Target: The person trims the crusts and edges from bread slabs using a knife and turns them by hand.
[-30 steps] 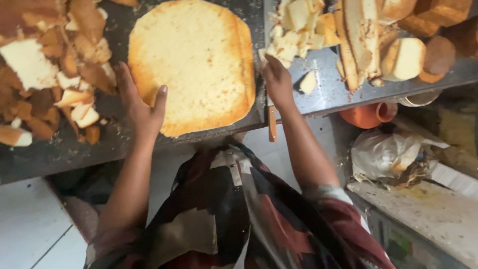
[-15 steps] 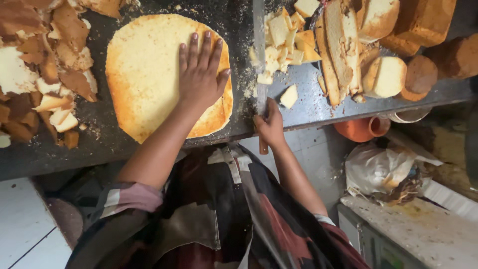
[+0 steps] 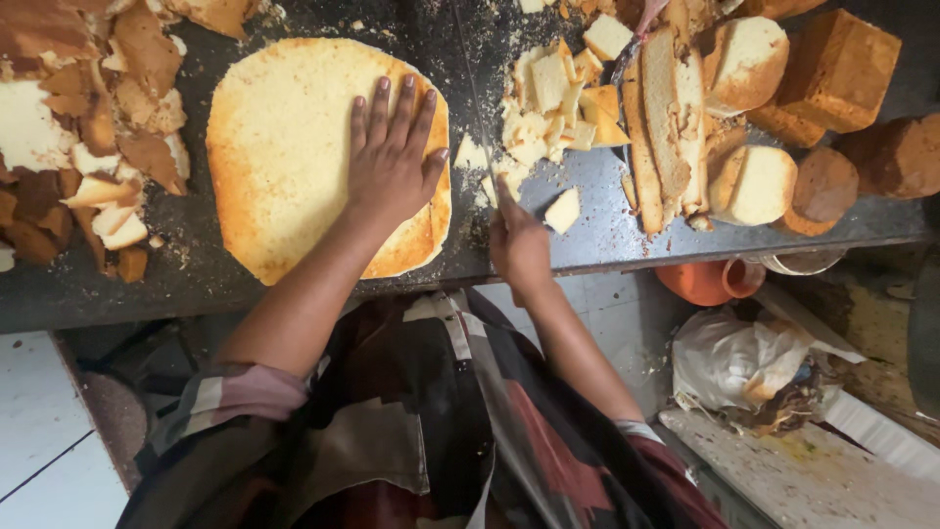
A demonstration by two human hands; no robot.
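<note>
Sponge cake [image 3: 284,157], a large flat yellow slab with browned edges, lies on the dark worktop [image 3: 196,294] in the upper left-centre of the frame. My left hand [image 3: 392,157] is spread flat on its right half, fingers wide, pressing down and gripping nothing. My right hand [image 3: 519,245], lower centre, is closed around the handle of a long thin knife [image 3: 475,98] whose blade runs up the frame just beside the slab's right edge. I judge the step in hand to be trimming that browned right edge; the next move would call for a straight cut along it, with the flat hand kept away from the blade, which is near my thumb. Room is tight: pale cake cubes [image 3: 548,98] sit just right of the blade, a heap of brown crust scraps [image 3: 88,147] fills the far left, and cut loaves [image 3: 744,118] crowd the upper right. Along the bottom, the worktop's front edge runs just below the slab, near my body.
</note>
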